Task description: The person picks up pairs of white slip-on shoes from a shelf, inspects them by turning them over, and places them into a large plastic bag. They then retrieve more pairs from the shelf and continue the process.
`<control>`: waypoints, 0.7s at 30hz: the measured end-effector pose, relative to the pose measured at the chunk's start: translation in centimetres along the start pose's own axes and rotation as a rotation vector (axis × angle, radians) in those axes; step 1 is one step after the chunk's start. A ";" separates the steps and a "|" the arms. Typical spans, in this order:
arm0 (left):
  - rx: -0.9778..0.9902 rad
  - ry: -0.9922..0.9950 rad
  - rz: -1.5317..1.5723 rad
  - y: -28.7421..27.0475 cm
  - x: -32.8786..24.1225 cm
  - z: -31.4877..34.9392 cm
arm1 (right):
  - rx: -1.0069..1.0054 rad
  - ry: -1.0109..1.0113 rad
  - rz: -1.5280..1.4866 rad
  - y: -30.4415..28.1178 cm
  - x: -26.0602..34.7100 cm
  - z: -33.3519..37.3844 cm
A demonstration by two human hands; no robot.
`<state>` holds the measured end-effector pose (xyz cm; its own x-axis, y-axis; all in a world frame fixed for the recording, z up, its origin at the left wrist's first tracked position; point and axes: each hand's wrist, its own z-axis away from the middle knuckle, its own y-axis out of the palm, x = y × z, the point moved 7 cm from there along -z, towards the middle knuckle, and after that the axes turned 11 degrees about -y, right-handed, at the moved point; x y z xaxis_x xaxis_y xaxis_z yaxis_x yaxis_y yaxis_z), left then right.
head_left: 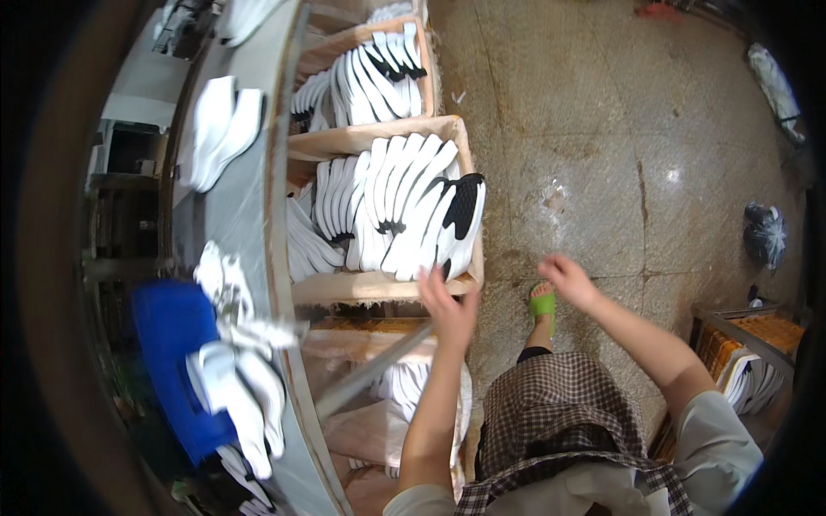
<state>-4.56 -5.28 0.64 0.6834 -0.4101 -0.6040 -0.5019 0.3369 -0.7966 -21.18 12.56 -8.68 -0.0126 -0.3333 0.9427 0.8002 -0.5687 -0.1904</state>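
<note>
My left hand (pixel 449 308) is at the near right corner of a cloth-lined crate (pixel 379 291), its fingers spread and nothing held. Its fingertips overlap the edge of the socks (pixel 411 193) packed inside; whether they touch cannot be told. These socks are white with black patches and stand in curved rows, and one at the right end shows a large black patch. Out over the floor, away from the crate, is my right hand (pixel 568 282). Its fingers are curled together, and I see nothing in them.
A grey worktable (pixel 237 198) along the left carries loose white socks (pixel 225 129) and a blue object (pixel 176 361). Another sock-filled crate (pixel 423 69) stands beyond. A metal bar (pixel 372 371) crosses near my left forearm. A rack (pixel 748 331) and black bag (pixel 764 234) are at right.
</note>
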 end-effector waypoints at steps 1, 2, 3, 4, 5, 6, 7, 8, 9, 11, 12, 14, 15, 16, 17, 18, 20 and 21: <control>0.095 0.083 -0.034 -0.9 -2.2 4.3 | 0.061 0.024 0.023 -0.1 0.4 3.9; 0.247 0.187 -0.097 -1.8 -4.1 8.6 | 0.145 -0.015 0.051 0.3 1.3 7.9; 0.390 0.295 -0.152 -2.8 -5.8 13.1 | 0.243 0.007 0.109 0.7 1.4 11.8; 0.436 0.356 -0.149 -4.8 -7.0 17.3 | 0.325 -0.042 0.032 0.9 1.8 15.8; 0.481 0.412 -0.144 -6.7 -7.8 21.7 | 0.424 -0.100 -0.080 1.4 1.6 20.2; 0.484 0.363 -0.152 -8.8 -7.8 25.2 | 0.515 -0.023 -0.002 2.1 0.1 23.8; 0.480 0.301 -0.161 -11.4 -8.0 28.0 | 0.621 -0.036 0.004 2.6 -0.7 26.7; 0.469 0.223 -0.173 -14.0 -7.4 30.3 | 0.624 0.049 0.038 2.4 -2.5 29.1; 0.423 0.186 -0.169 -16.8 -6.9 32.2 | 0.651 0.114 0.062 2.4 -4.4 31.2; 0.315 0.096 -0.161 -22.4 -5.2 35.6 | 0.560 0.199 0.227 0.2 -8.6 34.6; 0.224 0.097 -0.201 -25.1 -4.4 36.9 | 0.666 0.201 0.432 -1.0 -11.0 36.0; 0.009 0.023 -0.253 -30.6 -3.9 39.6 | 0.615 0.402 0.859 -8.3 -16.2 40.6; -0.096 -0.033 -0.288 -33.7 -2.6 40.8 | 0.653 0.439 0.984 -11.0 -18.3 42.9; -0.190 -0.127 -0.167 -37.1 -0.9 41.5 | 0.825 0.367 1.141 -12.9 -20.0 44.6; -0.272 -0.236 -0.030 -40.2 1.5 42.2 | 0.800 0.463 1.067 -15.2 -21.9 46.0; -0.392 -0.321 0.152 -43.0 4.2 43.2 | 0.775 0.544 0.986 -16.8 -23.7 47.2; -0.639 -0.411 0.430 -48.7 10.3 44.4 | 0.278 0.620 0.498 -18.9 -26.4 47.7; -0.769 -0.385 0.521 -51.9 13.4 44.5 | 0.041 0.646 0.291 -19.9 -27.8 48.1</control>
<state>54.22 9.42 34.98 0.3381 -0.0200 -0.9409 -0.9003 -0.2981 -0.3171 -7.93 69.29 -17.95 -0.1378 -0.8539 0.5018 0.8466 -0.3645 -0.3877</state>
